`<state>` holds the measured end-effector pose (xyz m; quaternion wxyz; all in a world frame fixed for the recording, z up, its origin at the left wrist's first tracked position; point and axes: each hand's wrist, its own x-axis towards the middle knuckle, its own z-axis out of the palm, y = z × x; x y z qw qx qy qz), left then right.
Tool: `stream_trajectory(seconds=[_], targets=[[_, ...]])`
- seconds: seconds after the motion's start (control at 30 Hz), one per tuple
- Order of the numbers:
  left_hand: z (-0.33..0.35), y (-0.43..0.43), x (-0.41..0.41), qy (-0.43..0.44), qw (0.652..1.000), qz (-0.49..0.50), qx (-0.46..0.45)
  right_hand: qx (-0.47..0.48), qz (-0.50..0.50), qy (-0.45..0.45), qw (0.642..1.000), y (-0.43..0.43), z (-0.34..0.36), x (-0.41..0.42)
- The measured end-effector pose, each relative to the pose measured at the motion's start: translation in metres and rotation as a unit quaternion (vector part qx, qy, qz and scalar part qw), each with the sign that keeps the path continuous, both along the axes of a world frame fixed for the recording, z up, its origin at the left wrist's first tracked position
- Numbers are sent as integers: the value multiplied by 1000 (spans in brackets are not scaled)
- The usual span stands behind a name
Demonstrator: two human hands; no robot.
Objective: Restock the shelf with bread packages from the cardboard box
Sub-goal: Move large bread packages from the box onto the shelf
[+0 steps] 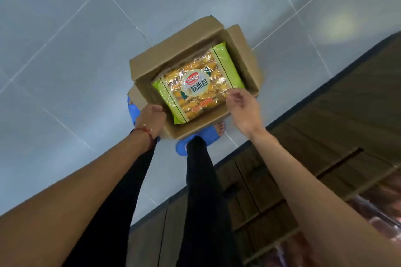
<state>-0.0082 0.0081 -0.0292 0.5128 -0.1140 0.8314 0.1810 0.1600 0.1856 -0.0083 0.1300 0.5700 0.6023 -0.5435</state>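
Note:
An open cardboard box [149, 65] stands on the tiled floor in front of my feet. A bread package [197, 84] with green ends and a clear middle showing yellow rolls lies on top inside it. My left hand [152, 118], with a red string on the wrist, is curled on the package's near-left edge. On the package's right edge, the fingers of my right hand [240, 104] pinch the wrapper. The brown wooden shelf unit [325, 136] runs along the right side.
My legs in black trousers and blue slippers [208, 136] stand just behind the box, one slipper partly under it. Grey floor tiles [86, 50] spread to the left and beyond. Blurred reddish packages [373, 212] show on the shelf at the lower right.

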Motion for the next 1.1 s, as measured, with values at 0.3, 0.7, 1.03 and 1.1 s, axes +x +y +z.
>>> stream_trajectory(seconds=[0.3,0.7,1.03,1.1], targets=[[-182,12,-4,7,997,63,-42,100,118,-67,986,51,-186,-7],[-272,19,14,-21,965,262,6,15,74,-63,995,78,-306,5],[-184,10,3,25,983,180,-22,-1,42,-55,998,38,-215,0],[-158,-1,-5,38,985,168,18,5,19,-46,999,29,-185,-3]])
